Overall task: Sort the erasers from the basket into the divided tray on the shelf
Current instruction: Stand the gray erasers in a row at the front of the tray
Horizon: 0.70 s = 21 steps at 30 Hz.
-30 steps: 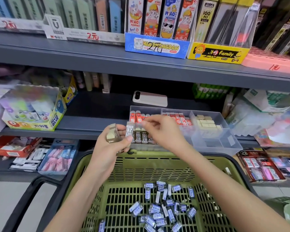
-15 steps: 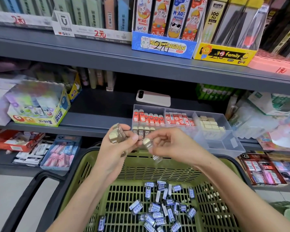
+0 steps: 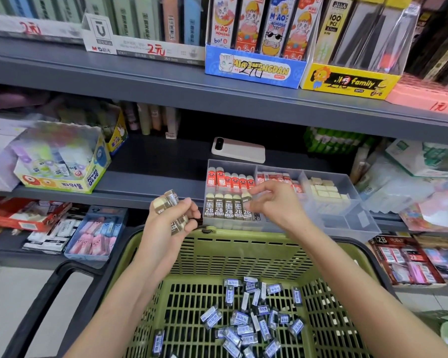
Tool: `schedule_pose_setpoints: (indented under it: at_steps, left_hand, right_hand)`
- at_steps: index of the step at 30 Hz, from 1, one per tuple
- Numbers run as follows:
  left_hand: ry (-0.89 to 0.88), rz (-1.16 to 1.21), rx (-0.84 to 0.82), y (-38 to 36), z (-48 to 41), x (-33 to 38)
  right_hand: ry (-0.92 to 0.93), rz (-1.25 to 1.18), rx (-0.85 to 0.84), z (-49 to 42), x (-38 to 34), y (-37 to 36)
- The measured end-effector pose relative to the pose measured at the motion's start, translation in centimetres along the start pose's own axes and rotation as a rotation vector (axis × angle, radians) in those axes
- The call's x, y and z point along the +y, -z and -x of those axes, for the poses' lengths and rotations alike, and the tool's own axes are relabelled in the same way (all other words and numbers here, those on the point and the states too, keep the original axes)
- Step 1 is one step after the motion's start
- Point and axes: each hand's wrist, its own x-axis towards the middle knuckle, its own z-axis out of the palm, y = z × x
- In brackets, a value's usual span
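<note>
Head view puts the divided tray at the shelf's front edge, with the green basket pushed up just below it so the reach between them is short. The right hand is over the tray's front-left compartment, fingertips closed on the top of a 2B eraser. That eraser stands slightly tilted at the right end of the upright brown row, and I'd say it is being seated there. The left hand hovers just left of the tray, fingers curled tight round a clutch of spare erasers of the same brown kind, apparently held ready as a feed supply. Behind the brown row, the tray's back-left compartment holds red erasers; the cream ones sit toward its right. The blue-labelled erasers lie loose on the basket floor, well below the tray and unsorted. A phone rests flat behind the tray.
</note>
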Motion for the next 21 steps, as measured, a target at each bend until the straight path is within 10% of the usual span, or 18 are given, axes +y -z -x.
schedule_pose_setpoints:
  at_steps: [15,21]
  left_hand:
    - [-0.022,0.075,0.042,0.6,-0.4,0.3]
    - [-0.084,-0.087,0.119,0.2,-0.3,0.5]
  right_hand:
    - [0.282,0.786,0.136,1.3,-0.7,-0.9]
    - [0.208,0.555,0.097,1.1,-0.6,-0.8]
